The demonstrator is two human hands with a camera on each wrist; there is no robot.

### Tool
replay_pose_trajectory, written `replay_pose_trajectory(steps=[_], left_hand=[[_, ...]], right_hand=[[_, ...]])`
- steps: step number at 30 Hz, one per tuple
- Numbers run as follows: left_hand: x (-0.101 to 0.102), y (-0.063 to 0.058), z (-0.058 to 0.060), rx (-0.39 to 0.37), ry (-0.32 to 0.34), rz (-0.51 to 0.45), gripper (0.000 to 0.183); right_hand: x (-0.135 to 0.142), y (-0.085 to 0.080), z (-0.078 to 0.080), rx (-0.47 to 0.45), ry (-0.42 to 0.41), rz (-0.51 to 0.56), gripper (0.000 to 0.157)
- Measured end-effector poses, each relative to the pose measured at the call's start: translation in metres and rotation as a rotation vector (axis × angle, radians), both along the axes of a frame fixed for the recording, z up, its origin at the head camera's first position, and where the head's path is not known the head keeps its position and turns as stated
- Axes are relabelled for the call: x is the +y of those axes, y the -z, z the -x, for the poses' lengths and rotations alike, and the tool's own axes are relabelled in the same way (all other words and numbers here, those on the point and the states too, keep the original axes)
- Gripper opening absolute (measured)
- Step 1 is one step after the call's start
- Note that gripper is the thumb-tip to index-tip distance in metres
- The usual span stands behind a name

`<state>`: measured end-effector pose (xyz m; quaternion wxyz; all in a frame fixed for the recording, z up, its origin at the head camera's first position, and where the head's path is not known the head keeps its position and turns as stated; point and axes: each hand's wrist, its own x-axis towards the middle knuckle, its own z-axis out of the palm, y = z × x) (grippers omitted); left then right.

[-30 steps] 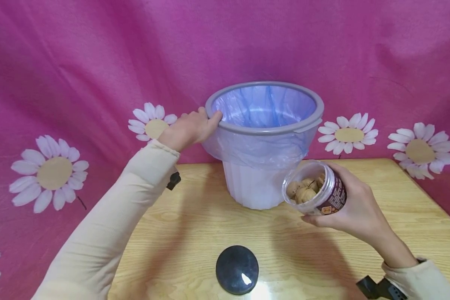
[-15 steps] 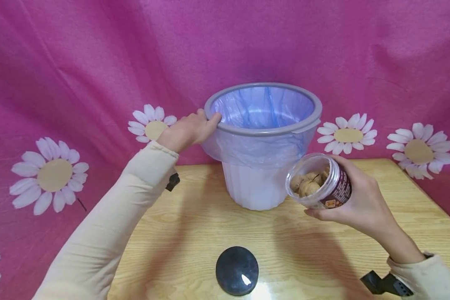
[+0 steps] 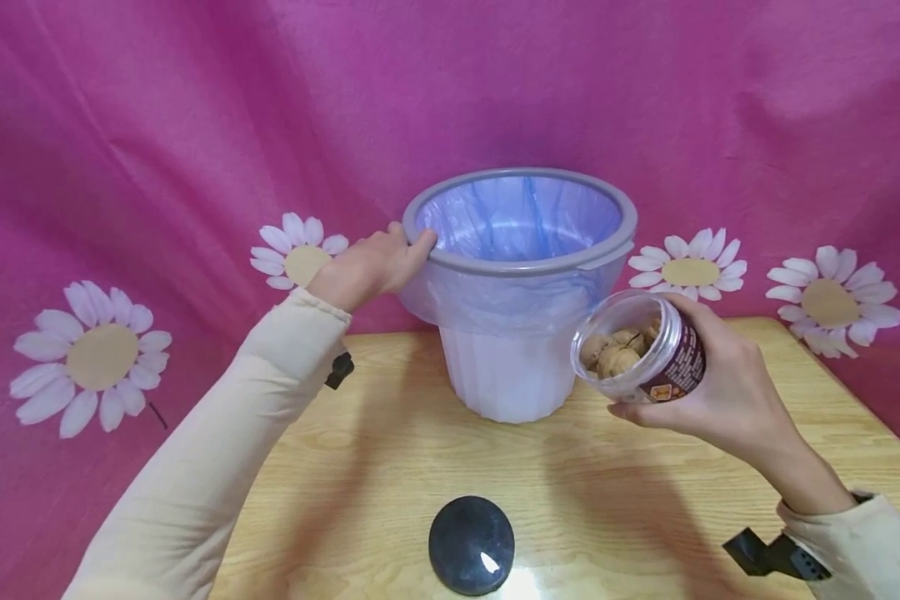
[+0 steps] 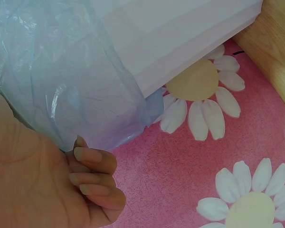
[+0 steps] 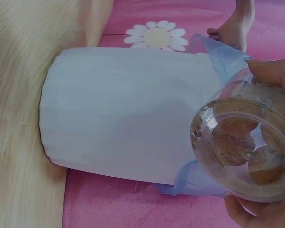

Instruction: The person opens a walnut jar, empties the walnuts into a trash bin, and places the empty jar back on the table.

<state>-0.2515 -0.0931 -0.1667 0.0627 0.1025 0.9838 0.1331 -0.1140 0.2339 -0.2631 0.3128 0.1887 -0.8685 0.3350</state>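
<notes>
A white trash bin (image 3: 506, 375) with a grey rim stands upright on the table, lined with a translucent blue bag (image 3: 487, 296) folded over its outside. My left hand (image 3: 375, 265) grips the rim at its left side, thumb on top; in the left wrist view its fingers (image 4: 97, 183) are curled beside the bag. My right hand (image 3: 731, 387) holds a clear plastic jar (image 3: 630, 346) with a dark label, in front of the bin's right side. The jar is tilted, its mouth facing left and towards me. Several walnuts (image 3: 618, 354) lie inside, also visible through the jar's base (image 5: 247, 147).
A round, shiny black lid (image 3: 471, 546) lies on the wooden table (image 3: 390, 475) near the front. A pink cloth (image 3: 195, 100) with white daisies hangs close behind the bin. The table's right edge runs beyond my right hand.
My right hand has raised the jar slightly and shifted it a little to the right, away from the bin. The left hand keeps its hold on the rim.
</notes>
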Motion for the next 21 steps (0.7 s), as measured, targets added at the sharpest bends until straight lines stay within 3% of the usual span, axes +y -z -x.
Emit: replay_pose_trajectory(steps=[8, 14, 21], left_hand=[[0.000, 0.001, 0.001, 0.015, -0.002, -0.010, 0.081], [0.000, 0.002, 0.001, -0.016, -0.002, -0.014, 0.084], [0.000, 0.002, 0.001, -0.005, -0.003, -0.016, 0.084]], right_hand=[[-0.003, -0.010, 0.002, -0.032, 0.037, 0.029, 0.109], [-0.006, -0.013, 0.003, -0.055, 0.058, 0.059, 0.106], [-0.005, -0.015, 0.007, 0.007, 0.044, 0.055, 0.107]])
